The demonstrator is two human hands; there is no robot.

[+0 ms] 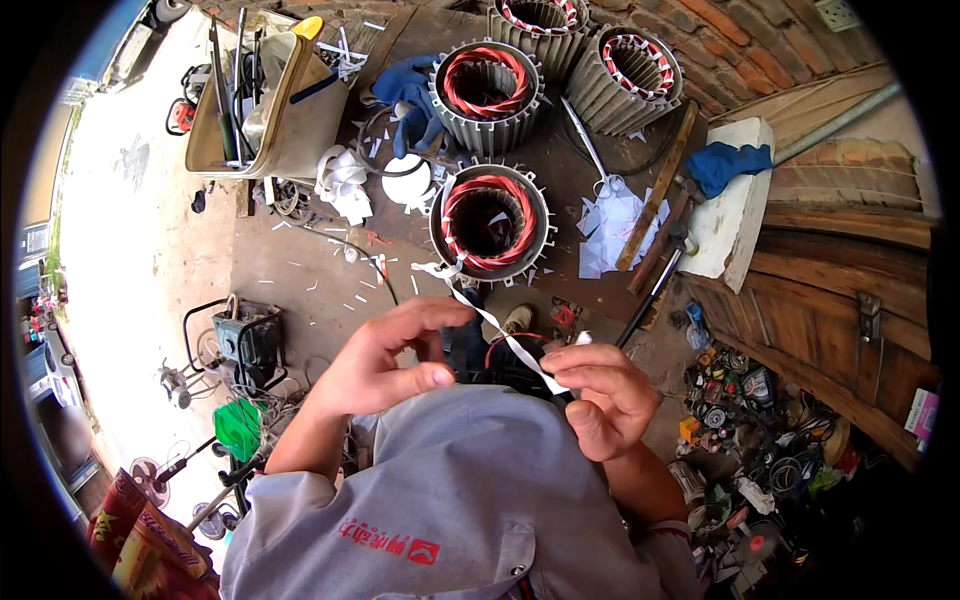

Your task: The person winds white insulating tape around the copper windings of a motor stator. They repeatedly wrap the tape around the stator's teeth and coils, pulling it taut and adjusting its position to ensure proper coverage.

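In the head view, a metal motor stator with red windings (537, 228) stands upright at the centre. A twisted white tape (493, 322) runs from its near rim down to my right hand (603, 398), whose curled fingers grip the tape near its lower end. My left hand (398, 355) is beside the tape to its left, fingers loosely bent with the thumb apart, holding nothing that I can see. A thin red wire (500, 342) loops behind the tape. Under my hands are my grey apron, a dark trouser leg and a shoe.
More stators (630, 110) stand behind, with blue gloves (405, 95), long scissors (590, 150) and paper (615, 235). A tool bucket (210, 140) is at upper left. A white slab (740, 230) and wooden cabinet (850, 310) bound the right; parts clutter (730, 430) lies on the lower right floor.
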